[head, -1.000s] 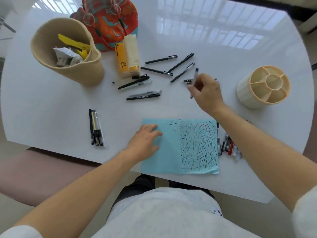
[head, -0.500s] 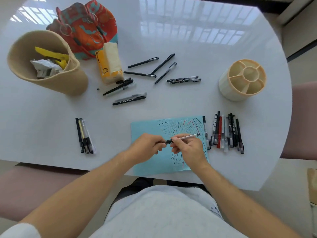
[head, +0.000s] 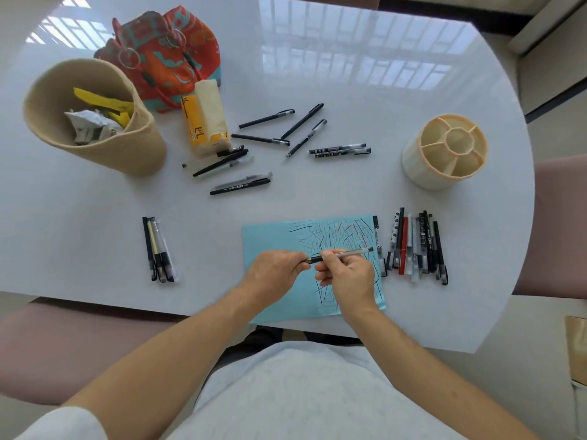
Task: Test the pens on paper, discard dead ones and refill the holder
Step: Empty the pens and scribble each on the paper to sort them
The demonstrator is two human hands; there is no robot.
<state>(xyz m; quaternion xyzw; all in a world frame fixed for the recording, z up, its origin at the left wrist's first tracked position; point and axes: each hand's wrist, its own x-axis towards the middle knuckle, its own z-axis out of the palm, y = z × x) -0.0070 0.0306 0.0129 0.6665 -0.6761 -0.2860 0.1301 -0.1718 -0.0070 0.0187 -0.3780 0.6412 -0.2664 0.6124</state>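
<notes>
Both hands hold one clear-barrelled pen (head: 347,253) level over the blue paper (head: 270,239), which is covered in scribbled lines. My left hand (head: 273,274) pinches its dark cap end; my right hand (head: 347,277) grips the barrel. Several loose pens (head: 276,139) lie scattered at the table's middle. A row of several pens (head: 416,246) lies right of the paper, and a small group of pens (head: 157,249) lies to its left. The cream divided holder (head: 444,154) stands empty at the right.
A tan bin (head: 95,119) with crumpled paper and yellow scraps stands at the far left. Behind it is a patterned orange bag (head: 168,52), and a tissue pack (head: 206,119) lies beside the bin. The white table (head: 381,90) ends near my torso; pink seats flank it.
My right hand picked a pen from the scattered ones and brought it down over the paper. My left hand lifted off the paper and took the pen's cap end.
</notes>
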